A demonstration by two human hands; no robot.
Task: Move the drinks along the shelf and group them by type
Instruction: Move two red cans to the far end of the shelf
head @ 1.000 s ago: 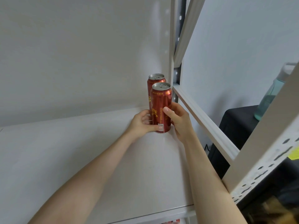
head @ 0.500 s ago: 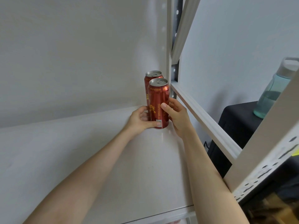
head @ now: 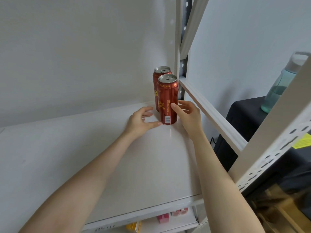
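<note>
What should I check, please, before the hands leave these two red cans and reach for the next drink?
1. Front can upright on shelf: ok.
2. Rear can upright, directly behind it: ok.
3. Both the same type: ok, matching red cans.
4. Cans touching each other: cannot tell.
5. Left hand open, thumb tip at the front can's base: ok.
6. Right hand released: not ok, thumb touching the front can.

Storeroom: white slotted-metal shelving [head: 277, 140], plain walls, stocked lower shelf [head: 168, 222].
</note>
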